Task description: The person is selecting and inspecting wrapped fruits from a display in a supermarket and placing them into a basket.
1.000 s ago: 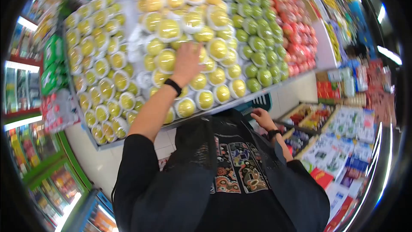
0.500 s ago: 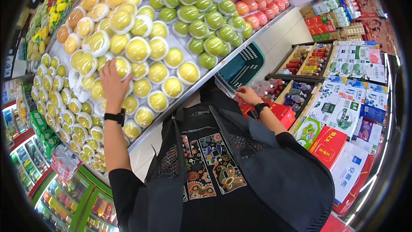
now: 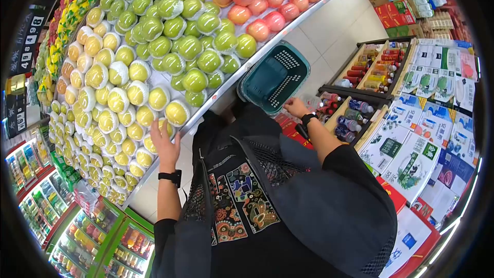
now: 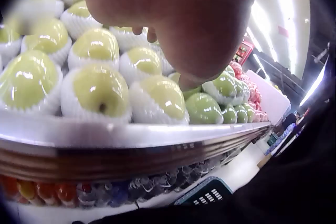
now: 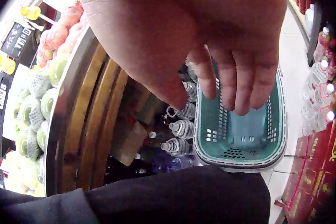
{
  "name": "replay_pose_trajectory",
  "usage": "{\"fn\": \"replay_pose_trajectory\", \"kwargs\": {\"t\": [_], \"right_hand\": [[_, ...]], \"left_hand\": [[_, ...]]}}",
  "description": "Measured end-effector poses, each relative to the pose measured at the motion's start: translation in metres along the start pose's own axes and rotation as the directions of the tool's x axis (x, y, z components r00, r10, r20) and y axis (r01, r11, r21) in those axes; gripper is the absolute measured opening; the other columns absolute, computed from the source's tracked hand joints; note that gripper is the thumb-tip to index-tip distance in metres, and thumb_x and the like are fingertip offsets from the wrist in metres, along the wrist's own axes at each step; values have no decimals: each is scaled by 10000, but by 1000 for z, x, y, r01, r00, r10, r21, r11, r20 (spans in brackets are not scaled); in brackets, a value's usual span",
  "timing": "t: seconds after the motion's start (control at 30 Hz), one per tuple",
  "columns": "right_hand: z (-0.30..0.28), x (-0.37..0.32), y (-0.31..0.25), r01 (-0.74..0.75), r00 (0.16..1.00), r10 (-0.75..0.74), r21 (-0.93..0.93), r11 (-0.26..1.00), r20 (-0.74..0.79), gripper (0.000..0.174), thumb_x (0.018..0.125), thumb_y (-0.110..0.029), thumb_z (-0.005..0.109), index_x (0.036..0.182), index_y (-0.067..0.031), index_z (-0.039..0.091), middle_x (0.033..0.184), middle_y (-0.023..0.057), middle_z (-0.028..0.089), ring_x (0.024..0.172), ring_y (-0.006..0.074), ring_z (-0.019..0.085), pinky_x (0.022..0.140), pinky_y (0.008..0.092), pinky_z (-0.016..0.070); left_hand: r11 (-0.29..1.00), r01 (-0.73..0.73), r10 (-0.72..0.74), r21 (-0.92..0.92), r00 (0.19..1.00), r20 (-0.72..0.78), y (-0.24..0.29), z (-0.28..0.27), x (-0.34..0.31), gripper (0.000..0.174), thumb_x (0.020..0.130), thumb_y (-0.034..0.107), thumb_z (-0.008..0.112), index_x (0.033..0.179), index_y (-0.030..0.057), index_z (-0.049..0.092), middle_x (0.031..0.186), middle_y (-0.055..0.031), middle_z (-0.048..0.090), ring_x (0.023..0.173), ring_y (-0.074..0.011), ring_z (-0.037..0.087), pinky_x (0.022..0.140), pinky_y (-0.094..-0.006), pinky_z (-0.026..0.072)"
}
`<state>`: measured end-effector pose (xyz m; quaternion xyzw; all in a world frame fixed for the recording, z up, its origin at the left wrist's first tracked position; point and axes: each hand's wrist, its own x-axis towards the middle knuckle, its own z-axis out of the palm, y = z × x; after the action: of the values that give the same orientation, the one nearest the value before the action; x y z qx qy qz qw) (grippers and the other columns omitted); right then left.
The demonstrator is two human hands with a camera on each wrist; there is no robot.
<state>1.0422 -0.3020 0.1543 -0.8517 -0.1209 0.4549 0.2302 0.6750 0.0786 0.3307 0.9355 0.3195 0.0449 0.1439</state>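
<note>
My left hand (image 3: 164,148) is at the front edge of the fruit stand, its fingers reaching over the nearest yellow fruits (image 3: 136,130), which sit in white foam nets under shiny film. In the left wrist view, the left hand (image 4: 178,19) hangs above the front row of these yellow fruits (image 4: 101,92), with nothing visible in it. My right hand (image 3: 297,107) hangs loosely with nothing in it, near an empty dark green shopping basket (image 3: 247,92) on the floor. Seen from the right wrist, the right hand's fingers (image 5: 226,79) overlap the basket's far part.
Green fruits (image 3: 190,46) and red fruits (image 3: 257,0) lie farther along the stand. Bottles (image 3: 352,118) stand in wooden-edged crates to the right, beside stacked white cartons (image 3: 391,146). Lit drink fridges (image 3: 92,237) are at the lower left. More bottles (image 5: 181,129) stand beneath the stand.
My left hand has drawn back from the middle of the yellow fruits to the stand's front edge. The view has turned right, showing more basket and green fruit. My right hand stays loose.
</note>
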Motion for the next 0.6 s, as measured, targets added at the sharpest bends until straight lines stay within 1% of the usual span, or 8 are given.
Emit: {"fn": "replay_pose_trajectory", "kwargs": {"t": [0.07,0.13,0.17,0.23,0.33,0.4,0.47,0.6], "right_hand": [[1,3,14,8,1000,-9,40,999,25,359,832,-321,754,971,9,722,882,174,732,806,289,707,750,399,551],[6,11,45,-75,997,70,186,980,32,358,837,-313,747,957,22,721,808,157,723,714,268,698,696,390,554],[2,10,47,-124,992,123,170,977,20,360,850,-306,733,948,40,725,755,144,715,669,242,695,665,369,554],[13,15,75,-148,989,145,156,977,32,350,863,-300,720,943,41,729,748,142,715,672,230,697,653,361,553],[31,2,107,-153,988,144,180,972,61,349,890,-299,689,953,41,740,780,145,728,680,224,704,623,362,557],[34,-10,102,-73,995,55,214,974,88,334,896,-295,683,915,34,735,772,137,725,661,213,700,583,358,551],[22,-26,95,-233,967,208,182,955,148,312,898,-285,684,892,25,723,748,117,713,640,196,693,558,344,540],[12,-41,95,-190,982,186,136,972,42,270,901,-254,675,893,15,691,699,90,680,588,175,666,530,312,528]], "left_hand": [[999,50,-50,-1,999,-1,6,21,-5,729,831,204,753,1464,48,426,1567,-239,300,1456,-455,244,1173,-562,227],[995,97,-97,-6,995,6,9,37,-10,754,834,220,750,1484,56,404,1582,-231,286,1468,-456,221,1181,-570,208],[992,123,-123,-4,992,-5,14,46,-9,779,841,245,743,1503,62,375,1596,-220,271,1478,-456,199,1187,-579,182],[989,145,-145,-7,989,-30,11,58,-12,846,855,292,724,1551,79,293,1622,-187,245,1503,-450,140,1198,-598,114],[981,195,-195,-15,981,-2,8,69,-19,849,850,280,726,1552,80,294,1619,-178,256,1508,-440,138,1200,-598,112],[981,191,-192,-23,981,-28,7,68,-19,854,846,277,728,1555,82,292,1619,-172,260,1510,-433,136,1201,-597,108],[983,182,-183,-27,982,-56,7,70,-21,860,843,274,730,1557,84,290,1619,-165,264,1513,-426,133,1202,-597,104],[989,148,-148,-14,986,-78,13,78,-16,902,826,267,751,1566,90,266,1609,-150,282,1515,-411,129,1199,-605,99]]}}
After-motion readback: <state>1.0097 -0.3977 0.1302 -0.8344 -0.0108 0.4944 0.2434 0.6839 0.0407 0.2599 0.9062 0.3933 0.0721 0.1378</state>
